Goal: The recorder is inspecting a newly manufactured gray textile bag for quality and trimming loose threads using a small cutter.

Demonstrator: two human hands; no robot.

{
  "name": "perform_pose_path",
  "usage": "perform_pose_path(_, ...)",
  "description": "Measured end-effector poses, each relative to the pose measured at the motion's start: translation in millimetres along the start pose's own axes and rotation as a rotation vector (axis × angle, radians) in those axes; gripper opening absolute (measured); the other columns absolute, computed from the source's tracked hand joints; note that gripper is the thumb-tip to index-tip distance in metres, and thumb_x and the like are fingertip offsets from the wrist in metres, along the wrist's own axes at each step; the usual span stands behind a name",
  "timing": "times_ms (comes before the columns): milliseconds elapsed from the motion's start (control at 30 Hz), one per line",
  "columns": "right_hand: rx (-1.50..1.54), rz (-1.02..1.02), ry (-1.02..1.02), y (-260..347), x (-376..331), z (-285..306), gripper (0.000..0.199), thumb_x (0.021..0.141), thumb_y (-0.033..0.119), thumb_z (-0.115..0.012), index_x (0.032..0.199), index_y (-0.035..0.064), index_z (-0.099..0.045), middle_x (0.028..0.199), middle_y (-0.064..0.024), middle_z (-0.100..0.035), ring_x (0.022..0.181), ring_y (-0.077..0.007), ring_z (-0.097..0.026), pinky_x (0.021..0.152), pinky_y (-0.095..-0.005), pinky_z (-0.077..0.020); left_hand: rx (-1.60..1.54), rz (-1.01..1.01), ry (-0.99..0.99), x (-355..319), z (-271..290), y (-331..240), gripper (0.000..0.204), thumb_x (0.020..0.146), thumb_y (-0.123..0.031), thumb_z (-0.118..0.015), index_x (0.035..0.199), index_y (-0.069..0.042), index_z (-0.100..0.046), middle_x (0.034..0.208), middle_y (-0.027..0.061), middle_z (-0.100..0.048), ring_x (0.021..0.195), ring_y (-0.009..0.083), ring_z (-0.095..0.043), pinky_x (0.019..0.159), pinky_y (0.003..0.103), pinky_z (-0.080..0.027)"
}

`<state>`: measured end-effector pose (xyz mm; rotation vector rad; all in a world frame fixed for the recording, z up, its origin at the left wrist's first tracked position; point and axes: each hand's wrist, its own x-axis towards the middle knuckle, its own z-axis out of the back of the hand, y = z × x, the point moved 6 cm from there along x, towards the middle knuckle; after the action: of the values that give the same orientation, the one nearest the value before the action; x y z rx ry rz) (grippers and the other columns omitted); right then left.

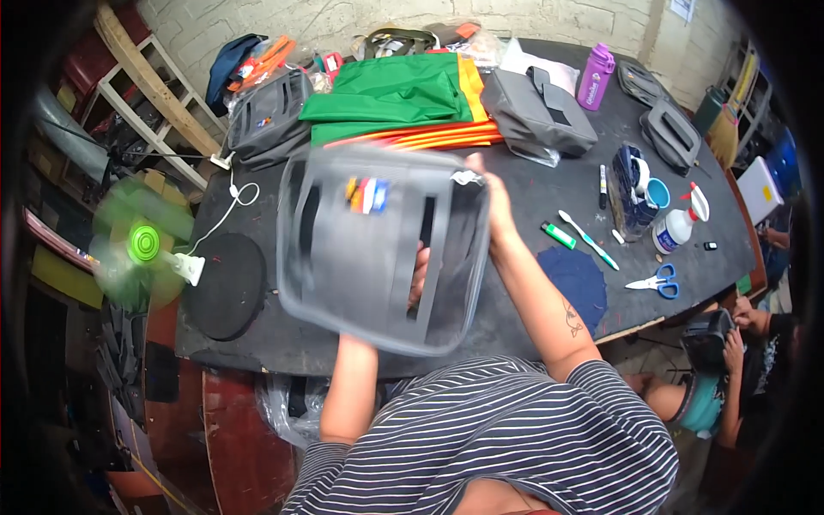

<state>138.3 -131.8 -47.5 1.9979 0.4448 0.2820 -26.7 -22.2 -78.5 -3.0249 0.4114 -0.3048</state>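
A boxy grey bag (360, 257) with rounded corners, dark slots and a small coloured patch is held up over the black table, slightly blurred. My right hand (498, 193) grips its far right edge, the fingers partly hidden behind it. Most of my left hand (418, 276) is behind or inside the bag; a few bent fingers show through the right slot. On the table beyond lie folded green cloth (386, 90) and a strip of orange edging (429, 137). Another grey bag (266, 116) stands at the back left, and one with a black strap (541, 116) at the back right.
A spinning green fan (144, 244) and a round black pad (225, 287) are at left. On the right lie blue scissors (659, 281), a toothbrush (590, 240), a green lighter (559, 235), a spray bottle (674, 232) and a purple bottle (596, 77). Another person's hands (735, 348) hold a dark bag.
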Motion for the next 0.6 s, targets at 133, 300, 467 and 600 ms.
perform_pose_path(133,0.139,0.231,-0.114,11,-3,46,0.05,0.098,0.047,-0.042,0.094,0.0015,-0.063,0.084,-0.0026,-0.064,0.071,-0.009,-0.057,0.065,-0.026,-0.0477,0.031,-0.398,-0.015,-9,6,-47,0.059,0.099,-0.043,-0.028,0.141,-0.002,-0.033,0.147,0.0164,-0.034,0.135,0.0325,-0.033,0.111,0.05,-0.026)
perform_pose_path(300,0.013,-0.014,0.047,-54,-51,60,0.041,0.1,0.035,-0.042,0.11,-0.002,-0.056,0.093,-0.0074,-0.064,0.078,-0.0121,-0.061,0.066,-0.026,-0.0499,0.41,-0.48,-0.211,7,-19,-75,0.052,0.095,-0.025,-0.048,0.137,0.003,-0.034,0.134,0.0261,-0.043,0.124,0.0484,-0.041,0.099,0.058,-0.042)
perform_pose_path(467,-0.522,-0.086,-0.018,-71,-80,125,0.025,0.092,0.012,-0.055,0.113,-0.0015,-0.056,0.089,-0.0078,-0.064,0.069,-0.0119,-0.063,0.061,-0.024,-0.0494,0.585,-0.403,-0.471,6,14,-54,0.05,0.091,-0.003,-0.051,0.137,-0.006,-0.033,0.132,0.0212,-0.045,0.117,0.0476,-0.049,0.092,0.055,-0.049)
perform_pose_path(600,-0.972,0.154,-0.168,-31,-103,142,0.019,0.081,0.008,-0.066,0.097,0.0014,-0.059,0.079,-0.0058,-0.055,0.068,-0.0146,-0.055,0.061,-0.0288,-0.0456,0.677,-0.38,-0.465,9,15,-40,0.063,0.088,0.003,-0.05,0.142,-0.014,-0.024,0.135,0.0219,-0.041,0.115,0.0482,-0.051,0.09,0.054,-0.051)
